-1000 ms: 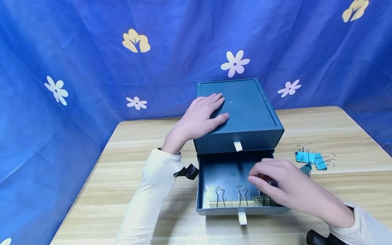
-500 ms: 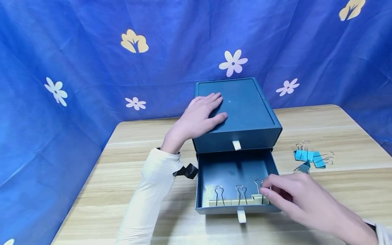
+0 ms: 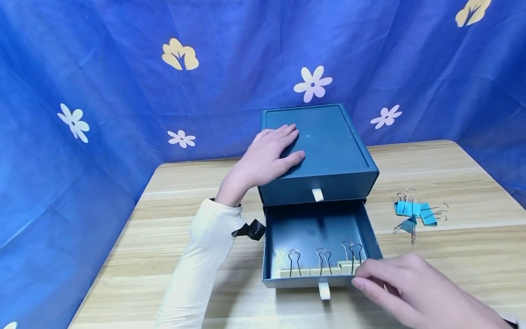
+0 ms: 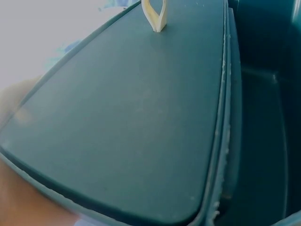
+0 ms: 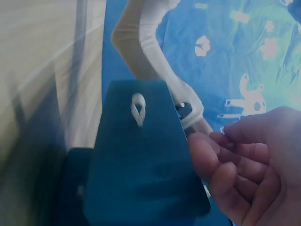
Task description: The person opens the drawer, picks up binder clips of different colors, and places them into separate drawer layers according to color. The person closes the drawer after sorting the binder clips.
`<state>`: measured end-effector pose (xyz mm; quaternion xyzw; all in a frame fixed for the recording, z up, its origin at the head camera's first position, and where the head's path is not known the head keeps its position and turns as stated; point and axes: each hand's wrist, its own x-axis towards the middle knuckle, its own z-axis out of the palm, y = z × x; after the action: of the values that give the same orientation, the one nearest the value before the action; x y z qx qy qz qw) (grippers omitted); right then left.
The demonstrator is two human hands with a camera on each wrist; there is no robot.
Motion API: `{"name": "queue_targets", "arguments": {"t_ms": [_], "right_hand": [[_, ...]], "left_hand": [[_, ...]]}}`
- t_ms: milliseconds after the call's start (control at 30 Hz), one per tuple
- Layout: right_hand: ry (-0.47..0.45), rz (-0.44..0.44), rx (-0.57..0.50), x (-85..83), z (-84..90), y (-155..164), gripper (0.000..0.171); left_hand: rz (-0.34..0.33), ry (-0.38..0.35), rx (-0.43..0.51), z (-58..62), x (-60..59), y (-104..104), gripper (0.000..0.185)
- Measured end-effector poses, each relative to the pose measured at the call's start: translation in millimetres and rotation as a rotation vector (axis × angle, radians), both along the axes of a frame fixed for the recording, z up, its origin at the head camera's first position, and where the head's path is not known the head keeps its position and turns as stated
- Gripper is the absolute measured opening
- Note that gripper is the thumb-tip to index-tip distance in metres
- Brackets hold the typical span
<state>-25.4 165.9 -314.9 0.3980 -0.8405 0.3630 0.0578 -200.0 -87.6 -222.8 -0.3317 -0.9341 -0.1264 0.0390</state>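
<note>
The left hand lies flat, fingers extended, on the drawer box. Nearer than that hand, the pulled-out lower drawer holds pale binder clips. The right hand, loosely curled around nothing visible, hides the drawer's front corner; beyond it (off the drawer) lie blue binder clips.

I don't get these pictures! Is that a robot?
No robot here: each grip is a person's bare hand. The wide view comes from a head camera; two closer ones come from cameras on each wrist. The left grip rests on a dark blue drawer box. Its lower drawer is open, with pale clips inside along the front. Blue clips lie on the wooden table. The right grip is beside the drawer's front corner; I see nothing held in it.
</note>
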Motion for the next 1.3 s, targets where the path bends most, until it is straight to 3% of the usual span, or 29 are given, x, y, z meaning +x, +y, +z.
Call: {"name": "queue_targets", "arguments": {"t_ms": [233, 333, 400, 500, 633, 767, 933, 1133, 1300], "right_hand": [[-0.086, 0.293, -0.061, 6.1, -43.9, -19, 0.018], [-0.143, 0.345, -0.07, 7.1, -64.9, -28, 0.017], [-0.235, 0.361, -0.107, 6.9, -75.5, -31, 0.016], [-0.582, 0.428, -0.229, 6.8, -84.6, -35, 0.012], [-1.156, 0.469, -0.433, 10.6, -86.7, -42, 0.031], [-1.436, 0.482, -0.612, 15.6, -83.7, -49, 0.039], [-1.53, 0.547, -0.772, 16.3, -77.3, -55, 0.039], [-1.613, 0.422, -0.827, 16.5, -68.8, -57, 0.047], [-1.617, 0.403, -0.831, 15.4, -66.3, -57, 0.047]], "left_hand": [[0.002, -0.001, 0.005, 2.6, 2.2, -1, 0.061], [0.001, -0.004, 0.002, 2.9, 2.6, -1, 0.061], [0.0, -0.004, 0.0, 2.8, 2.7, -1, 0.061], [-0.001, -0.003, -0.004, 2.4, 2.8, -1, 0.061], [-0.002, -0.006, -0.006, 1.9, 2.7, -1, 0.061], [-0.005, -0.005, -0.02, 2.1, 2.6, -1, 0.061], [-0.007, -0.005, -0.095, 3.6, 2.2, 1, 0.062], [0.0, -0.011, -0.172, 5.9, 2.4, 4, 0.062], [0.011, -0.012, -0.193, 6.8, 3.0, 4, 0.062]]}}
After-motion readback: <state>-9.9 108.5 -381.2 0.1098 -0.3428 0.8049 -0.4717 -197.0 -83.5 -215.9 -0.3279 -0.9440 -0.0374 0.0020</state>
